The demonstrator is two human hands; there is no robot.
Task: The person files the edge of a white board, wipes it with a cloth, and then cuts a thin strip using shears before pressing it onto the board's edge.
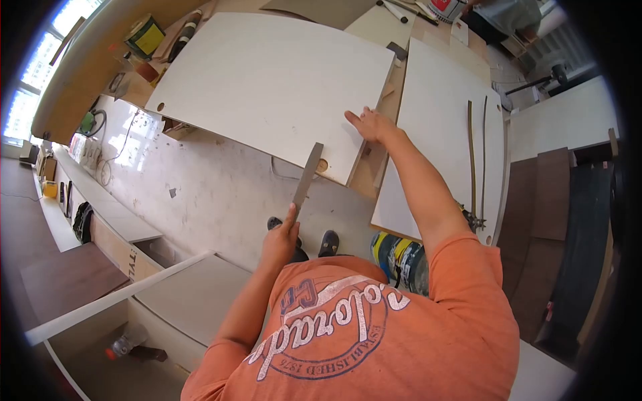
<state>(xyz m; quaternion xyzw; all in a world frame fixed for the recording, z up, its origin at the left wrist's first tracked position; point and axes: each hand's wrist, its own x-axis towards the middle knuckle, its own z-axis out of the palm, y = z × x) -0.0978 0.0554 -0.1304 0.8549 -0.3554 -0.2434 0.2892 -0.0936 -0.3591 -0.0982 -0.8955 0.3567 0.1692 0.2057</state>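
My left hand (279,244) is closed around the lower end of a flat grey metal file (308,175). The file points away from me, its far end over the near edge of a white panel (267,73), beside a round hole (322,165) in that panel. At the panel's right edge is my right hand (374,125), palm down, with thumb and a finger stretched out. Its other fingers are partly hidden, and I see no tool in it.
A second white panel (438,127) lies to the right, bearing two thin dark strips (471,157). Below it stands a yellow-and-black labelled container (401,257). An open cabinet carcass (167,314) is at lower left, with a plastic bottle (127,341) inside. Dark boards (542,234) lie far right.
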